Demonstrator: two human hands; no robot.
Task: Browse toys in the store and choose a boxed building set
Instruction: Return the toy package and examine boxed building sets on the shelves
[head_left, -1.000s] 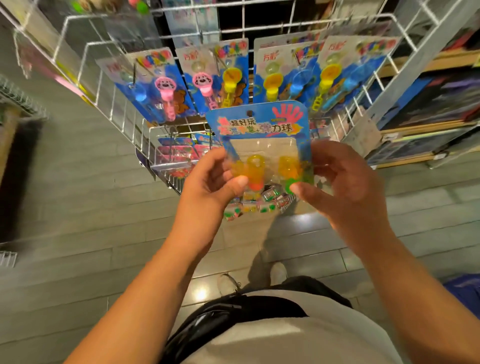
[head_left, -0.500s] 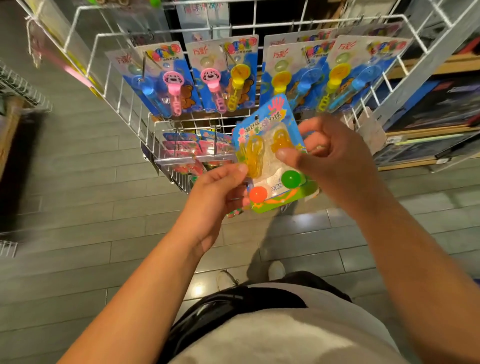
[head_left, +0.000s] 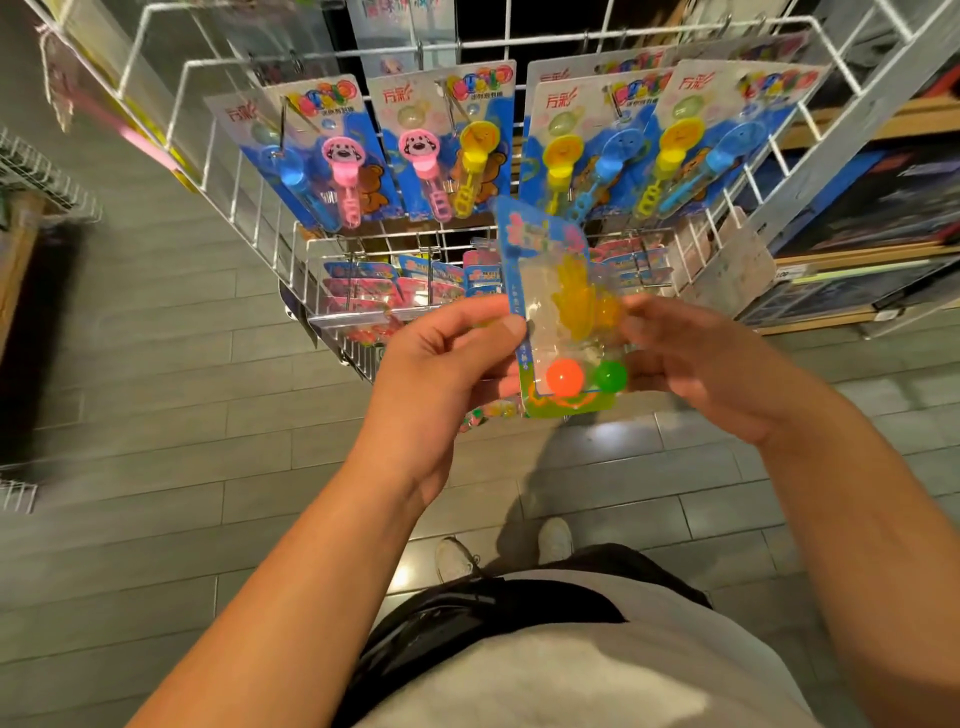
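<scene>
I hold a blue blister card toy (head_left: 563, 322) in front of me; it carries yellow sticky hands and an orange and a green bouncy ball. My left hand (head_left: 447, 358) pinches its left edge with thumb and fingers. My right hand (head_left: 696, 358) holds its right side, fingers curled behind the card. The card is turned at an angle, its top toward the rack. No boxed building set is plainly visible.
A white wire rack (head_left: 218, 135) hangs several blue bubble wand cards (head_left: 441, 150) above, and a lower basket (head_left: 395, 291) holds more carded toys. Wooden shelves with dark boxes (head_left: 872, 208) stand at right. Grey tiled floor (head_left: 156, 405) lies below.
The card has been rotated from facing me flat to tilted and edge-turned, showing the balls at its bottom. My right hand has shifted lower along its right side. The view has moved closer to the rack.
</scene>
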